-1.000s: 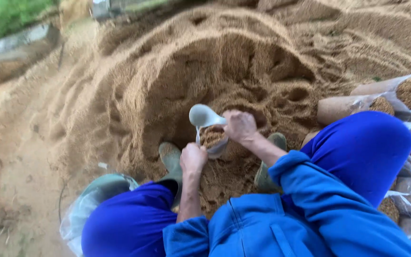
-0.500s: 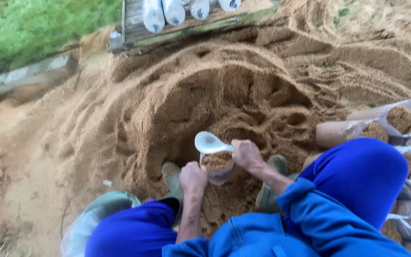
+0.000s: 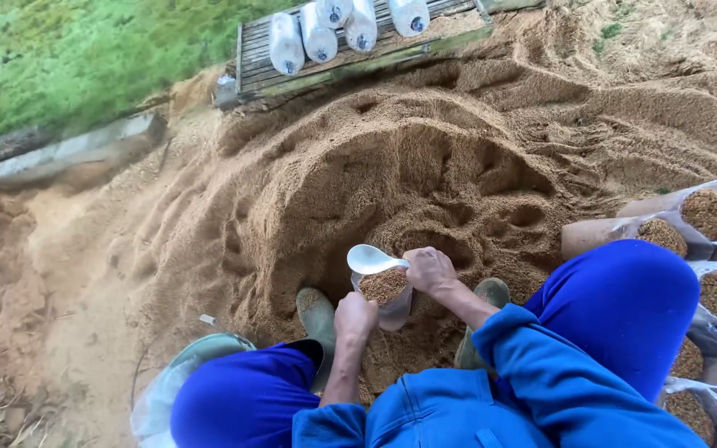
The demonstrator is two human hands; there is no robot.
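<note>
The small clear plastic bag stands upright between the person's knees at the foot of the scooped-out hollow in the sawdust heap, and it looks filled with brown sawdust nearly to its mouth, so this bag seems close to done, with only topping up and closing left. The left hand grips the near side of the bag, fingers curled shut on its rim. The right hand is clenched on the handle of a white plastic scoop, whose bowl sits just above the bag's mouth on the far left side; whether any sawdust is in it cannot be told. Two green rubber boots flank the bag, toes pushed into the heap. Along the heap's right edge lie filled clear bags on their sides, cylinder-shaped, brown ends showing, stacked close together down to the lower right corner, a sign that a good many are already packed. At the lower left lies a crumpled clear plastic sheet or sack. Beyond the far edge of the heap a slatted wooden pallet carries four whitish, bottle-shaped bags lying side by side. No labels or signs show.
</note>
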